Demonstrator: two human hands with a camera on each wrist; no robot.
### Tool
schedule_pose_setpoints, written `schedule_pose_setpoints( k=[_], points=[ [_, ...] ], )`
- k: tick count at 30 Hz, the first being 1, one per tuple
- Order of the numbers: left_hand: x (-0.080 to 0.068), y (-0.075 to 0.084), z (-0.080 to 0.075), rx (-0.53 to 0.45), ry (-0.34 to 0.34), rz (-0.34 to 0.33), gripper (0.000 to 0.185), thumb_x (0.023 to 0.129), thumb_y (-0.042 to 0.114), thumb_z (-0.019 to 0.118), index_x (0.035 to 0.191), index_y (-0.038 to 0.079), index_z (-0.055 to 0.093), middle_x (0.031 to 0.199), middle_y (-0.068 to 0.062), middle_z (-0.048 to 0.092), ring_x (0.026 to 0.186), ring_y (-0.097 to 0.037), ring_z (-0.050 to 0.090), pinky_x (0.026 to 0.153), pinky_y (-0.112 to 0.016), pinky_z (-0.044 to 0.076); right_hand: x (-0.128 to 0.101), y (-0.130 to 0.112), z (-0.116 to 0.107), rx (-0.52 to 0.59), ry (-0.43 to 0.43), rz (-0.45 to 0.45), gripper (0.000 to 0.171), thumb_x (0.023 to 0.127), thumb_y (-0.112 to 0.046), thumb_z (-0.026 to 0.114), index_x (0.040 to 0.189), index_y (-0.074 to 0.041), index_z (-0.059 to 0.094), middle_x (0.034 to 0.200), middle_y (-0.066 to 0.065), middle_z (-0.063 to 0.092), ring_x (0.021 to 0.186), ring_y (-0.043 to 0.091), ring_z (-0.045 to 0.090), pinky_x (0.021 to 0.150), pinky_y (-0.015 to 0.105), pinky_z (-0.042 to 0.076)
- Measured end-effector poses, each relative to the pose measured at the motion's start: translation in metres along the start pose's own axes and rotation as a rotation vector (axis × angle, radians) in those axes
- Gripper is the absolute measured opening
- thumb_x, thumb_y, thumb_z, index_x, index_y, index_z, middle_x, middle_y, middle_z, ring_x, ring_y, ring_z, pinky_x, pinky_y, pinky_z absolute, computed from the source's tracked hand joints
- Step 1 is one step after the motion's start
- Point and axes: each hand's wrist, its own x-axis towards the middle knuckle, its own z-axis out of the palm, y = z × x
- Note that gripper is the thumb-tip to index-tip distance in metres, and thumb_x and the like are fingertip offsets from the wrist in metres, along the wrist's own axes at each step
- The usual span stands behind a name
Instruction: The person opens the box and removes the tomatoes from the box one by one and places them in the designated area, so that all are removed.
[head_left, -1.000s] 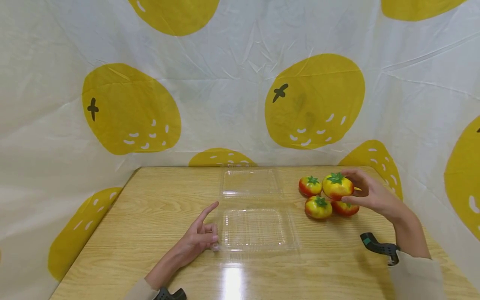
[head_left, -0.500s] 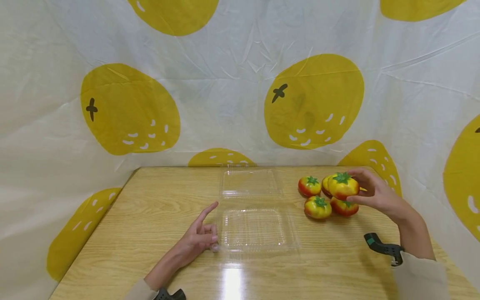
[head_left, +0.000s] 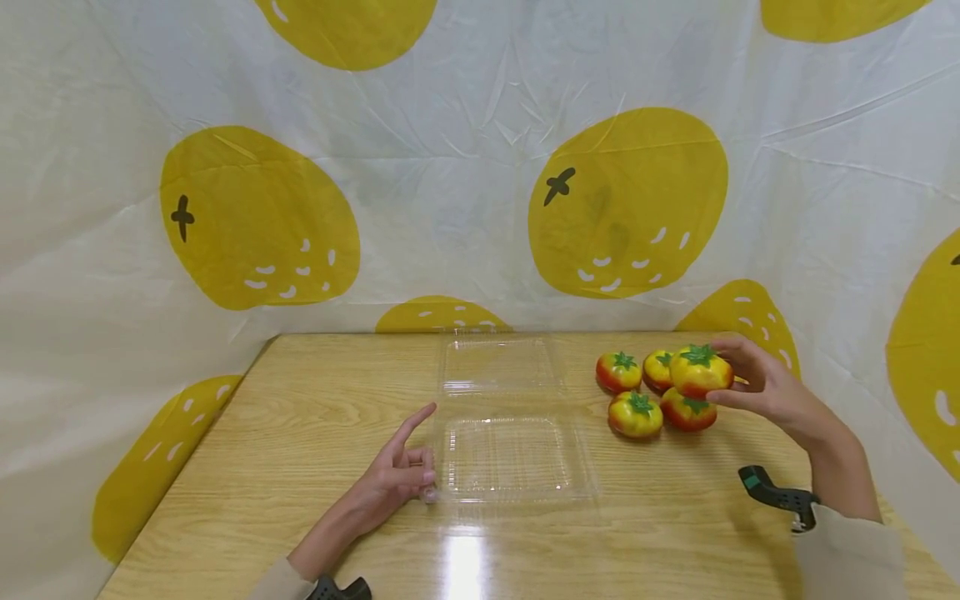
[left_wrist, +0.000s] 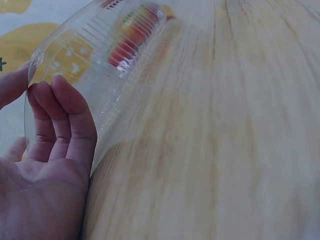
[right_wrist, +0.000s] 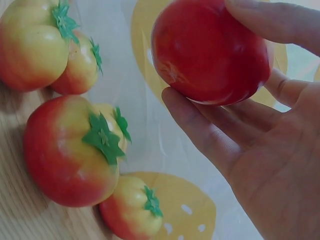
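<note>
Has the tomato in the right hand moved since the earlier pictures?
Yes. The held tomato in the right hand has drifted to the right, away from the clear container, uncovering another tomato behind it.

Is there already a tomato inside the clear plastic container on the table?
No, the clear plastic container lies open with nothing in it, and the right hand holds one tomato beside four others.

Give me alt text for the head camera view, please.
A person's right hand holds a red and yellow tomato above four more tomatoes on a wooden table, while the left hand rests against an open clear plastic container.
</note>
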Motion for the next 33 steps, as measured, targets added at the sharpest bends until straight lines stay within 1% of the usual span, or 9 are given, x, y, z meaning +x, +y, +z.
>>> schedule_pose_setpoints(
  k=[3,7,10,14,18,22,26,31,33],
  points=[
    [0.000,0.000,0.000,-0.006,0.001,-0.002,0.099,0.094,-0.005,0.060,0.167,0.028,0.002,0.086,0.005,0.062,0.078,-0.009,0.061,0.073,-0.024,0.055,-0.002,0.003,-0.002,0.029,0.007,-0.011,0.056,0.092,0.015,0.061,0.143,0.003,0.040,0.131,-0.008,0.059,0.116,0.000,0.059,0.087,0.015,0.053],
    [0.000,0.000,0.000,-0.006,0.002,-0.001,0.099,0.094,-0.006,0.059,0.167,0.028,0.002,0.085,0.005,0.062,0.078,-0.009,0.061,0.073,-0.024,0.055,-0.006,0.009,-0.006,0.054,0.019,-0.009,0.058,0.093,0.016,0.058,0.146,0.000,0.040,0.134,-0.009,0.057,0.115,0.000,0.059,0.087,0.015,0.053],
    [0.000,0.001,0.001,-0.006,0.001,0.000,0.099,0.094,-0.005,0.059,0.167,0.028,0.002,0.085,0.005,0.062,0.078,-0.009,0.061,0.073,-0.025,0.055,-0.008,0.013,-0.008,0.036,0.036,-0.001,0.059,0.093,0.016,0.058,0.146,-0.004,0.040,0.135,-0.012,0.056,0.114,-0.002,0.059,0.087,0.013,0.052],
    [0.000,0.001,0.000,-0.002,-0.006,0.002,0.099,0.094,-0.005,0.059,0.167,0.027,0.001,0.085,0.005,0.062,0.078,-0.009,0.061,0.073,-0.025,0.055,-0.011,0.019,-0.011,-0.026,0.063,0.011,0.058,0.092,0.014,0.060,0.142,-0.009,0.042,0.132,-0.017,0.056,0.112,-0.004,0.058,0.087,0.009,0.048],
    [0.001,0.000,-0.001,-0.003,0.000,-0.001,0.097,0.095,-0.007,0.057,0.167,0.028,0.002,0.085,0.004,0.062,0.077,-0.010,0.062,0.073,-0.025,0.055,-0.012,0.022,-0.015,-0.045,0.072,0.019,0.063,0.093,0.013,0.060,0.148,-0.011,0.041,0.133,-0.018,0.054,0.111,-0.004,0.057,0.085,0.010,0.048],
    [0.001,0.000,0.000,-0.002,0.020,-0.013,0.097,0.095,-0.008,0.056,0.167,0.031,0.003,0.084,0.003,0.062,0.077,-0.010,0.062,0.072,-0.024,0.055,-0.013,0.026,-0.019,0.030,0.050,-0.010,0.071,0.092,0.017,0.057,0.155,-0.010,0.039,0.137,-0.015,0.054,0.112,-0.002,0.058,0.084,0.013,0.051],
    [0.000,0.000,0.000,-0.006,0.013,-0.009,0.098,0.095,-0.006,0.058,0.167,0.030,0.003,0.085,0.003,0.061,0.077,-0.010,0.062,0.072,-0.025,0.055,-0.015,0.031,-0.022,0.109,0.030,-0.037,0.075,0.092,0.020,0.054,0.158,-0.011,0.038,0.142,-0.014,0.052,0.114,-0.003,0.057,0.085,0.011,0.051],
    [0.000,-0.001,-0.001,-0.001,0.005,-0.006,0.097,0.095,-0.005,0.059,0.167,0.029,0.003,0.085,0.003,0.061,0.077,-0.010,0.062,0.073,-0.025,0.055,-0.019,0.037,-0.023,0.111,0.058,-0.028,0.076,0.091,0.021,0.054,0.159,-0.011,0.038,0.150,-0.021,0.045,0.120,-0.006,0.052,0.088,0.008,0.048],
    [0.000,-0.001,0.000,0.003,0.000,-0.004,0.098,0.095,-0.005,0.059,0.167,0.028,0.002,0.085,0.004,0.061,0.077,-0.010,0.062,0.073,-0.025,0.055,-0.021,0.039,-0.024,0.101,0.067,-0.027,0.075,0.091,0.021,0.054,0.158,-0.008,0.039,0.152,-0.022,0.044,0.122,-0.007,0.050,0.089,0.007,0.047]
  ],
)
